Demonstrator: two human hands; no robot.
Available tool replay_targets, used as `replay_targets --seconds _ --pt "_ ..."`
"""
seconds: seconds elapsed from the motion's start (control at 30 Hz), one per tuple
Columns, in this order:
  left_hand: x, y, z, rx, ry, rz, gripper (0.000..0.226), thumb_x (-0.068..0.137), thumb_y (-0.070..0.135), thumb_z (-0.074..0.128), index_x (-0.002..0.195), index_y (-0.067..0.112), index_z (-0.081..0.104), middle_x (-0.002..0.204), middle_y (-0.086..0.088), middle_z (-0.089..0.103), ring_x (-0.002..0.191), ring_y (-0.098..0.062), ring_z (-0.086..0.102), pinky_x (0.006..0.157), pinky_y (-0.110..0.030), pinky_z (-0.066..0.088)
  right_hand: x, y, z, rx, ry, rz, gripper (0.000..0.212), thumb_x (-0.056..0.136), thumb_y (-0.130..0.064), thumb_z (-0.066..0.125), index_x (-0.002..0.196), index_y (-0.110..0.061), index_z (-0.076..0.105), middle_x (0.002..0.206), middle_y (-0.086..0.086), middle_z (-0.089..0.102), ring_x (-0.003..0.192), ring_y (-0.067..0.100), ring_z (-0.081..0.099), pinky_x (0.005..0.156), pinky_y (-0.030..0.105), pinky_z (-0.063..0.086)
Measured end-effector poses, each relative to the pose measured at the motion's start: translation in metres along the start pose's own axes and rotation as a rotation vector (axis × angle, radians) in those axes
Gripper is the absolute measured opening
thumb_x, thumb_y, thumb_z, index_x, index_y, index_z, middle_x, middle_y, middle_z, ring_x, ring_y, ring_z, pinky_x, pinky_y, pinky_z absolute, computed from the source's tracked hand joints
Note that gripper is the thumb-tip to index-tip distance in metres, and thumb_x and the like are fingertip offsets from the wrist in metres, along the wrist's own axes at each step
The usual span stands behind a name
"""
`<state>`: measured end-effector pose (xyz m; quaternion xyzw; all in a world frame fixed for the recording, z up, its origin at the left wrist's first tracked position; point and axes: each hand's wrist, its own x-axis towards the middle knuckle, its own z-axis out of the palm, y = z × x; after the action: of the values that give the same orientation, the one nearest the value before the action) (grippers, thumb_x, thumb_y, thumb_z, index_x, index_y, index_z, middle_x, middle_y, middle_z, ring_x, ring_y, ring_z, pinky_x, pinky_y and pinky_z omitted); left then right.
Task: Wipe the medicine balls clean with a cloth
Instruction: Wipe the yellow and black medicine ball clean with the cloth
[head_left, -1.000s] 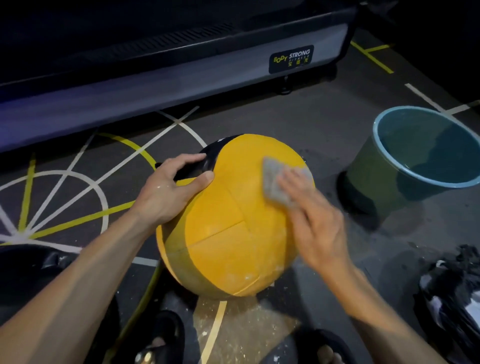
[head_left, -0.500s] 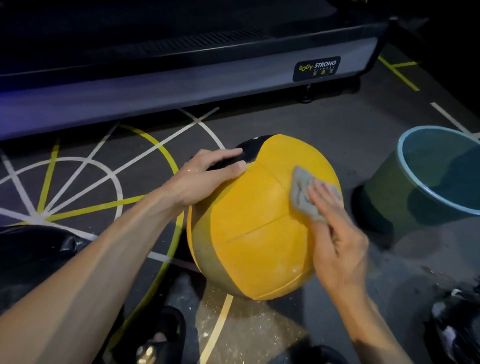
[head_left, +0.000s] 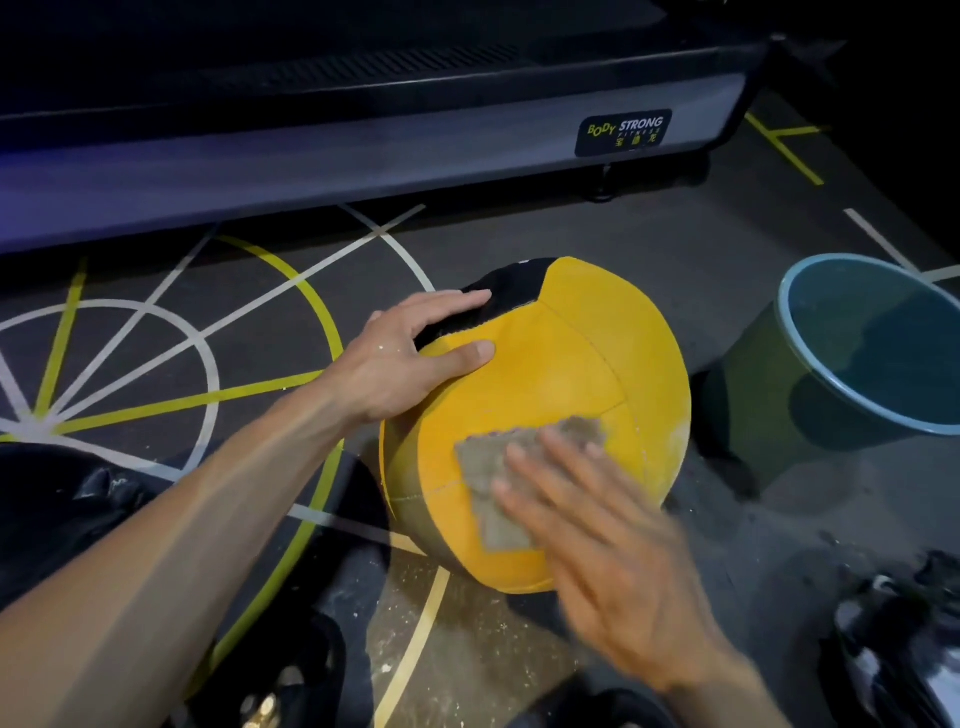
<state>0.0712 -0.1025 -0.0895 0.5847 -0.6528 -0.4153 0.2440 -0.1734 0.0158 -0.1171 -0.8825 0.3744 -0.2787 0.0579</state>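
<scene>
A large yellow medicine ball (head_left: 571, 364) with a black panel on top stands on the dark gym floor in the middle of the head view. My left hand (head_left: 400, 358) rests on its upper left side, fingers spread over the black panel and thumb on the yellow. My right hand (head_left: 597, 545), blurred by motion, presses a grey cloth (head_left: 498, 478) flat against the lower front of the ball with straight fingers.
A green bucket (head_left: 769, 415) with a blue rim stands right of the ball. A treadmill base (head_left: 363, 140) runs across the back. Dark bags lie at the left (head_left: 57, 514) and lower right (head_left: 898, 644). White dust speckles the floor under the ball.
My right hand has swept the cloth from the ball's upper right side down to its lower front. My left hand keeps its place on top.
</scene>
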Motion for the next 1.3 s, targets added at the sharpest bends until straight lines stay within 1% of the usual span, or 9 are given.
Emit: replay_targets --seconds 0.17,0.4,0.53,0.6,0.7,0.9,1.0,1.13,1.3 --pt "0.003 0.006 0.001 0.013 -0.012 -0.012 0.063 0.073 0.082 0.058 0.134 0.072 0.044 0.152 0.028 0.038 0.144 -0.021 0.033 0.117 -0.056 0.032 0.017 0.044 -0.009 0.301 0.405 0.612 0.044 0.102 0.002 0.051 0.143 -0.015 0.056 0.152 0.002 0.051 0.148 0.017 0.040 0.119 0.053 0.037" --pt "-0.004 -0.009 -0.008 -0.050 -0.047 0.035 0.058 0.081 0.068 0.068 0.136 0.062 0.052 0.151 0.028 0.041 0.142 -0.001 0.038 0.118 -0.054 0.036 -0.004 -0.018 0.016 -0.006 -0.005 -0.027 0.042 0.103 -0.015 0.044 0.143 -0.013 0.057 0.156 0.003 0.047 0.150 0.023 0.036 0.123 0.046 0.031" --pt "-0.016 -0.019 -0.021 -0.166 -0.072 -0.010 0.054 0.086 0.046 0.075 0.136 0.056 0.056 0.141 0.030 0.048 0.134 -0.002 0.048 0.098 -0.031 0.055 -0.003 0.018 0.004 0.177 0.261 0.386 0.042 0.100 -0.007 0.050 0.141 -0.008 0.058 0.152 0.004 0.051 0.147 0.019 0.041 0.122 0.045 0.033" --pt "-0.024 -0.026 -0.032 -0.149 -0.069 -0.047 0.054 0.086 0.047 0.076 0.135 0.059 0.055 0.144 0.025 0.050 0.137 -0.008 0.047 0.104 -0.035 0.049 0.000 0.022 0.007 0.236 0.349 0.601 0.044 0.102 -0.011 0.047 0.145 -0.008 0.054 0.156 0.002 0.047 0.149 0.017 0.039 0.122 0.038 0.032" --pt "-0.039 -0.037 -0.049 -0.084 -0.001 -0.108 0.053 0.089 0.038 0.075 0.131 0.063 0.055 0.144 0.026 0.050 0.132 0.004 0.046 0.115 -0.043 0.040 0.002 0.006 0.024 0.241 0.264 0.495 0.049 0.103 -0.008 0.049 0.152 -0.006 0.043 0.163 0.007 0.036 0.153 0.025 0.030 0.125 0.043 0.027" --pt "-0.059 -0.010 -0.054 0.063 0.095 0.076 0.050 0.089 0.056 0.071 0.137 0.058 0.054 0.154 0.037 0.034 0.144 0.012 0.025 0.105 -0.021 0.030 0.015 -0.003 0.032 0.222 0.264 0.464 0.053 0.102 -0.005 0.050 0.154 -0.007 0.039 0.166 0.008 0.030 0.156 0.026 0.023 0.123 0.053 0.028" --pt "-0.051 -0.001 -0.035 0.289 0.023 0.133 0.069 0.076 0.083 0.057 0.141 0.066 0.042 0.157 0.038 0.026 0.149 -0.004 0.024 0.117 -0.041 0.028 0.008 -0.023 0.037 0.102 0.185 0.291 0.054 0.101 -0.004 0.050 0.154 -0.005 0.039 0.166 0.010 0.029 0.155 0.031 0.023 0.124 0.054 0.026" --pt "-0.045 -0.009 -0.031 0.279 0.046 0.117 0.073 0.073 0.085 0.056 0.142 0.066 0.040 0.158 0.036 0.024 0.150 -0.013 0.024 0.120 -0.052 0.026 -0.015 -0.026 0.046 -0.080 0.022 -0.002 0.059 0.098 -0.010 0.043 0.156 -0.013 0.039 0.165 0.006 0.032 0.154 0.026 0.028 0.124 0.046 0.029" --pt "-0.042 -0.019 -0.038 0.237 0.024 0.078 0.075 0.071 0.086 0.059 0.141 0.066 0.040 0.157 0.037 0.025 0.149 -0.014 0.027 0.116 -0.061 0.032 -0.009 0.042 0.037 0.198 0.308 0.580 0.047 0.108 -0.008 0.043 0.155 -0.013 0.040 0.163 -0.003 0.035 0.152 0.011 0.029 0.122 0.043 0.030"
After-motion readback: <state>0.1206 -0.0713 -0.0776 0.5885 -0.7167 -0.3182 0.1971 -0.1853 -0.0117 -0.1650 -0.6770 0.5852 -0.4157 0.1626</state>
